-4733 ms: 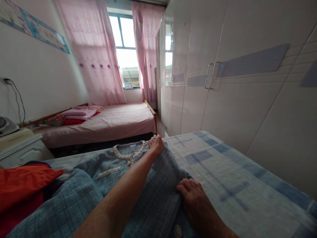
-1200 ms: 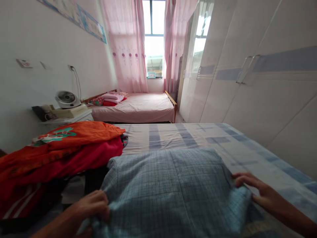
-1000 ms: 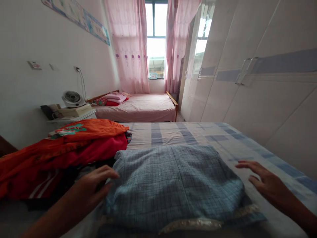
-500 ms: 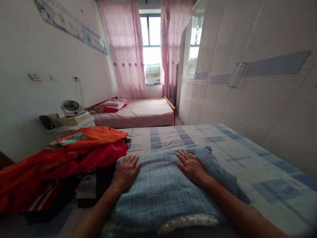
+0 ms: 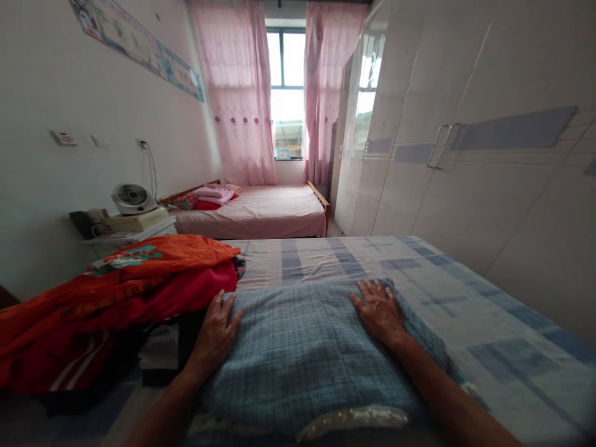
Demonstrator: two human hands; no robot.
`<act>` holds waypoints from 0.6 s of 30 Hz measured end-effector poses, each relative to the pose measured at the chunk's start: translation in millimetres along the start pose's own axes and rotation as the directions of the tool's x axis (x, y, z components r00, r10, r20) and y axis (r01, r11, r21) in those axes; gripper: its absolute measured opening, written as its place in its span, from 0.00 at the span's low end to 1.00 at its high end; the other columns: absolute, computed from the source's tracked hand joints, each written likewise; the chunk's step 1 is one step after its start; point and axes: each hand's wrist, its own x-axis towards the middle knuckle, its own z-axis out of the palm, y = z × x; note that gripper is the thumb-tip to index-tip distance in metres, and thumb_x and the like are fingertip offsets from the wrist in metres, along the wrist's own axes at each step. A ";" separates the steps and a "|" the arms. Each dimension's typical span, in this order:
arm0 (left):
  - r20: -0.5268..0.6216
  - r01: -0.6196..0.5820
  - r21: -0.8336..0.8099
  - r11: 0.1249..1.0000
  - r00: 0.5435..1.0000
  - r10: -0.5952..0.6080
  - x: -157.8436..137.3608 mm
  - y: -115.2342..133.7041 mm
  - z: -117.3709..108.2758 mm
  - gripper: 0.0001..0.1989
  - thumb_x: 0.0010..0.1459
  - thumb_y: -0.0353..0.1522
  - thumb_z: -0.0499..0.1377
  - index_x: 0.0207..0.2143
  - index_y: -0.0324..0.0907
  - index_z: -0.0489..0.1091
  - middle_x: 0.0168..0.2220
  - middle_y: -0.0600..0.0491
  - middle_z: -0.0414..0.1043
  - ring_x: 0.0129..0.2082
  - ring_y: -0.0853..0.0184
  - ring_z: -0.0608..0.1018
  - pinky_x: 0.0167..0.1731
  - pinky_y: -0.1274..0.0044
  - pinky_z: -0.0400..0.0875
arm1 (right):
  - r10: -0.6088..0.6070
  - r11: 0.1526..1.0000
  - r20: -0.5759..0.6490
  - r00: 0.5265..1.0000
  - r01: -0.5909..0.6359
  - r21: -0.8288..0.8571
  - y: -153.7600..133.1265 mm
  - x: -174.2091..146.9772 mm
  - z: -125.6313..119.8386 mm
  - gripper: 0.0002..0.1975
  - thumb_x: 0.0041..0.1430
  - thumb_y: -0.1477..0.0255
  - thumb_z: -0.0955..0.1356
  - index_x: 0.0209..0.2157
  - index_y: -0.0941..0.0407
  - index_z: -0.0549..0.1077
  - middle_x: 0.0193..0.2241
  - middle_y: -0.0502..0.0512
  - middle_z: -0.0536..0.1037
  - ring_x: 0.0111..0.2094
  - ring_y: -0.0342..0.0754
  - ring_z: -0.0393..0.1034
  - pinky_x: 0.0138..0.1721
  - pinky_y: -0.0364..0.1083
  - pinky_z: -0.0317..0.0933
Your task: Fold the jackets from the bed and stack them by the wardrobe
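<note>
A blue-grey, finely checked piece of cloth point(image 5: 298, 347), seemingly a garment, is spread on the bed in front of me. A pale strip with pearl-like beads point(image 5: 354, 421) runs along its near edge. My left hand point(image 5: 216, 332) rests at the cloth's left edge, fingers apart. On the upper right part of the cloth lies my right hand point(image 5: 379, 310), flat with spread fingers. Neither hand grips anything. Just left of my left hand is a heap of clothes, with an orange garment point(image 5: 186, 251) on top and a red one point(image 5: 186, 297) under it.
The bed's blue-and-white patterned sheet point(image 5: 447, 292) extends to the right and beyond the cloth. A small fan point(image 5: 134, 197) stands on a side table at the left. Behind is a second bed with a pink sheet point(image 5: 274, 208). A white wardrobe point(image 5: 488, 205) lines the right wall.
My hands have moved apart: the left slid left and slightly nearer to the cloth's edge, the right slid right. The cloth's upper part looks flatter and straighter.
</note>
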 end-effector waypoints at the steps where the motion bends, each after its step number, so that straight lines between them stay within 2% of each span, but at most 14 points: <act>1: 0.015 0.066 -0.068 0.995 0.998 -0.066 -5.3 -3.7 -7.0 0.29 0.60 0.42 0.45 0.55 0.31 0.61 0.62 0.39 0.53 0.62 0.55 0.57 0.59 0.65 0.52 | 0.005 1.000 0.012 1.000 -0.005 0.028 -2.8 -0.8 -4.7 0.28 0.63 0.60 0.55 0.58 0.62 0.60 0.60 0.62 0.59 0.62 0.57 0.47 0.59 0.59 0.40; 3: 0.098 0.222 -0.203 0.954 0.974 -0.206 -16.7 -10.0 -23.0 0.31 0.57 0.45 0.48 0.56 0.31 0.60 0.60 0.38 0.57 0.59 0.54 0.62 0.58 0.65 0.56 | -0.023 0.994 0.033 0.999 0.019 0.107 -13.2 -3.2 -17.5 0.28 0.63 0.60 0.54 0.59 0.62 0.58 0.61 0.62 0.56 0.63 0.56 0.44 0.60 0.58 0.41; 5: 0.213 0.376 -0.321 0.869 0.923 -0.321 -27.0 -12.3 -39.3 0.31 0.53 0.46 0.53 0.53 0.34 0.64 0.54 0.39 0.66 0.55 0.53 0.67 0.54 0.66 0.62 | -0.102 0.975 0.037 0.994 0.092 0.200 -29.4 -6.3 -32.1 0.29 0.63 0.59 0.54 0.60 0.61 0.57 0.62 0.61 0.55 0.64 0.55 0.43 0.60 0.57 0.41; 8: 0.393 0.569 -0.462 0.680 0.819 -0.417 -37.6 -4.8 -57.6 0.27 0.46 0.47 0.61 0.43 0.38 0.71 0.43 0.43 0.75 0.47 0.52 0.75 0.45 0.69 0.71 | -0.230 0.925 0.003 0.973 0.218 0.310 -58.1 -9.4 -46.5 0.31 0.64 0.56 0.51 0.61 0.60 0.56 0.63 0.59 0.54 0.64 0.54 0.40 0.61 0.55 0.39; 10: 0.534 0.676 -0.528 0.514 0.735 -0.417 -42.4 5.1 -63.4 0.25 0.41 0.46 0.65 0.37 0.38 0.73 0.36 0.44 0.78 0.41 0.52 0.78 0.38 0.69 0.74 | -0.258 0.907 -0.011 0.966 0.246 0.342 -73.9 -9.7 -44.9 0.32 0.63 0.54 0.51 0.62 0.59 0.54 0.64 0.57 0.51 0.65 0.53 0.37 0.62 0.56 0.36; 12: 0.648 0.750 -0.567 0.341 0.662 -0.377 -46.0 14.1 -65.2 0.24 0.38 0.44 0.67 0.34 0.37 0.73 0.32 0.45 0.78 0.38 0.52 0.79 0.36 0.70 0.75 | -0.259 0.907 0.063 0.964 0.221 0.359 -83.5 -9.0 -35.1 0.33 0.62 0.54 0.52 0.62 0.59 0.53 0.64 0.58 0.48 0.65 0.54 0.36 0.62 0.56 0.34; 15: 0.714 0.790 -0.597 0.138 0.603 -0.356 -48.7 21.3 -65.4 0.21 0.40 0.41 0.67 0.35 0.37 0.73 0.34 0.46 0.78 0.40 0.53 0.78 0.39 0.70 0.74 | -0.279 0.904 0.242 0.929 0.170 0.391 -85.3 -8.2 -19.3 0.34 0.62 0.55 0.54 0.63 0.60 0.51 0.64 0.60 0.47 0.65 0.56 0.37 0.61 0.56 0.34; 17: 0.720 0.792 -0.605 0.074 0.585 -0.374 -47.8 24.0 -66.3 0.19 0.43 0.40 0.66 0.37 0.39 0.73 0.35 0.48 0.78 0.41 0.54 0.78 0.40 0.69 0.74 | -0.307 0.893 0.284 0.908 0.171 0.416 -80.6 -9.4 -16.2 0.34 0.61 0.54 0.54 0.63 0.60 0.51 0.64 0.60 0.47 0.64 0.55 0.38 0.61 0.56 0.36; 18: 0.716 0.791 -0.608 0.064 0.582 -0.386 -46.6 26.1 -67.3 0.19 0.43 0.39 0.65 0.38 0.39 0.73 0.35 0.49 0.78 0.40 0.53 0.78 0.40 0.68 0.74 | -0.312 0.888 0.268 0.912 0.180 0.422 -77.7 -11.0 -17.0 0.34 0.61 0.54 0.54 0.63 0.60 0.51 0.64 0.60 0.47 0.64 0.55 0.38 0.61 0.56 0.36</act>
